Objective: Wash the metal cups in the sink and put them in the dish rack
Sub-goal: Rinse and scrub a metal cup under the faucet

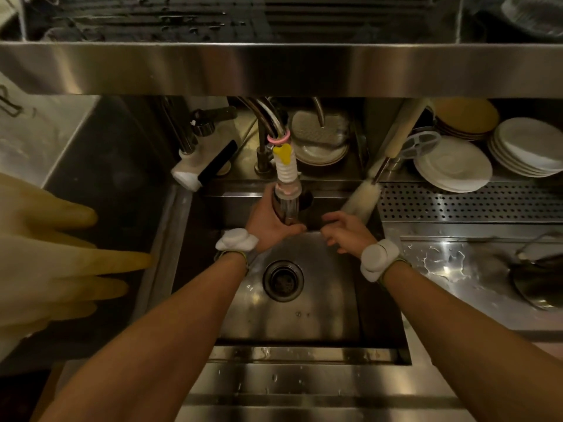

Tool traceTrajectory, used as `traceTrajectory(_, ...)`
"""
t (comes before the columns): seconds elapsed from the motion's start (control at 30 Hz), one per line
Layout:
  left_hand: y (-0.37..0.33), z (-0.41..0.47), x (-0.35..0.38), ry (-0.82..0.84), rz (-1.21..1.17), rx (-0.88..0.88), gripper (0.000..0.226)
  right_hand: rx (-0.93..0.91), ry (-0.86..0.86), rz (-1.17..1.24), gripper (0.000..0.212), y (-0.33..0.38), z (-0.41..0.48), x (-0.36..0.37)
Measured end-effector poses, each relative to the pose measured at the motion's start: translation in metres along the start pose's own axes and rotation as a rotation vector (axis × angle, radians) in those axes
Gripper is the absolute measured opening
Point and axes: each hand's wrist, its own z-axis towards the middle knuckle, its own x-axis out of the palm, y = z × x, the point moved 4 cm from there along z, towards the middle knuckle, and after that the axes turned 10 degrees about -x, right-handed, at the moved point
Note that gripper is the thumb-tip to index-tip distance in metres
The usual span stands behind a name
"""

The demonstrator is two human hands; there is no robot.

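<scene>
Your left hand (268,222) is wrapped around a shiny cylindrical metal cup (285,208) at the centre of the frame, holding it tilted directly under the white ribbed faucet nozzle (285,170), whose clear spray head meets the cup's upper end. The cup sits over the far end of the stainless steel sink basin (320,300), above and beyond the round dark drain (283,280).

Your right hand (345,231) is just right of the cup, fingers loosely curled and half open, gripping nothing; it is near the cup but not touching it. Both wrists carry white padded bands.

A white bristle bottle brush (362,197) leans at the basin's upper right corner, its tip just beyond your right hand. Stacks of white ceramic plates (454,166) lie in the upper right of the frame, behind a perforated steel tray (472,202). Pale yellow rubber gloves (51,257) hang large and blurred at the left edge. The wet steel worktop (441,263) runs along the right.
</scene>
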Motion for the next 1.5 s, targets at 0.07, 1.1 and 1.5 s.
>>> traceTrajectory(0.07,0.003,-0.009,0.003,0.03,0.022,0.01,0.092,0.002,-0.001,-0.005,0.046,-0.002,0.0,0.001)
traceTrajectory(1.1,0.027,-0.02,-0.009,0.117,0.129,-0.047,0.095,-0.026,0.026,-0.036,0.048,-0.001,-0.005,0.007)
traceTrajectory(1.5,0.01,-0.024,-0.01,0.203,0.502,-0.045,0.097,-0.035,0.016,-0.044,0.048,0.004,-0.007,0.004)
